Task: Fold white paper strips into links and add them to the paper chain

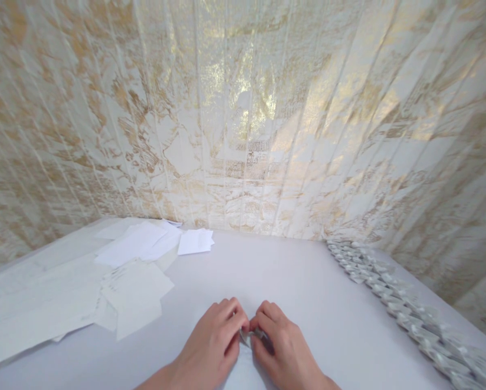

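Head view: your left hand (pixel 216 340) and your right hand (pixel 281 346) are close together at the near middle of the pale table (pixel 275 276), thumbs and bent fingers of both pinching a small folded piece (pixel 246 339). It sits between your fingertips, partly hidden, so its full shape cannot be told. On the table's left side, large sheets (pixel 35 309) overlap, with smaller sheets (pixel 137 295) at their right end and brighter sheets (pixel 133 244) nearer the table's far edge. Just beside those lies a small white stack (pixel 195 241). Along the table's right side runs a long grey row of folded pieces (pixel 395 303). Past its far edge rises a gold-and-white backdrop (pixel 247 179).
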`<state>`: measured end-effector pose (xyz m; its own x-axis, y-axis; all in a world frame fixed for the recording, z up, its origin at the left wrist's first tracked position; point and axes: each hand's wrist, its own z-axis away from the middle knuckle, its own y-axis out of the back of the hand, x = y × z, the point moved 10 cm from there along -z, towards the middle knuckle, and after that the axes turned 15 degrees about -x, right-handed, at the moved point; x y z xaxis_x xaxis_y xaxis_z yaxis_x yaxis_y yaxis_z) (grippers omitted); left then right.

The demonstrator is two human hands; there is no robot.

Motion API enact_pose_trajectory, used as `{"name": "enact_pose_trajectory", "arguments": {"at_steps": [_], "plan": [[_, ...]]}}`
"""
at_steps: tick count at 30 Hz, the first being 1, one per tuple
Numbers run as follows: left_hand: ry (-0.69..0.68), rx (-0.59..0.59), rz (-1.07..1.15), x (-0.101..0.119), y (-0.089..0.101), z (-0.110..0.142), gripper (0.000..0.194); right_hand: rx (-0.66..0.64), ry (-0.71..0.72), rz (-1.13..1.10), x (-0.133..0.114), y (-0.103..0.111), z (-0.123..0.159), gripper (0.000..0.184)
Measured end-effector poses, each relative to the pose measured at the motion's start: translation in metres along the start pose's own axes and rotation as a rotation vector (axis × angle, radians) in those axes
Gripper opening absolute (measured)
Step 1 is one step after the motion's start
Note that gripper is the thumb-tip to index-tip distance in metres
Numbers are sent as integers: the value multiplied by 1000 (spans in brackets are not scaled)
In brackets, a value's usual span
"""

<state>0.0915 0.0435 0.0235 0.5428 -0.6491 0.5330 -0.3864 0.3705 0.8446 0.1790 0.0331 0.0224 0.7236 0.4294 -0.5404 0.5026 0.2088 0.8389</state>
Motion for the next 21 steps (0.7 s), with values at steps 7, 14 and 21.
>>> {"name": "enact_pose_trajectory", "arguments": {"at_steps": [7,14,21], "plan": [[-18,1,-9,3,3,-2,30,3,-4,-16,0,2,1,25],[-45,4,132,5,2,0,32,11,-25,36,-1,2,1,26],[-8,75,182,0,6,1,36,-4,-35,148,-9,5,-2,30]]}}
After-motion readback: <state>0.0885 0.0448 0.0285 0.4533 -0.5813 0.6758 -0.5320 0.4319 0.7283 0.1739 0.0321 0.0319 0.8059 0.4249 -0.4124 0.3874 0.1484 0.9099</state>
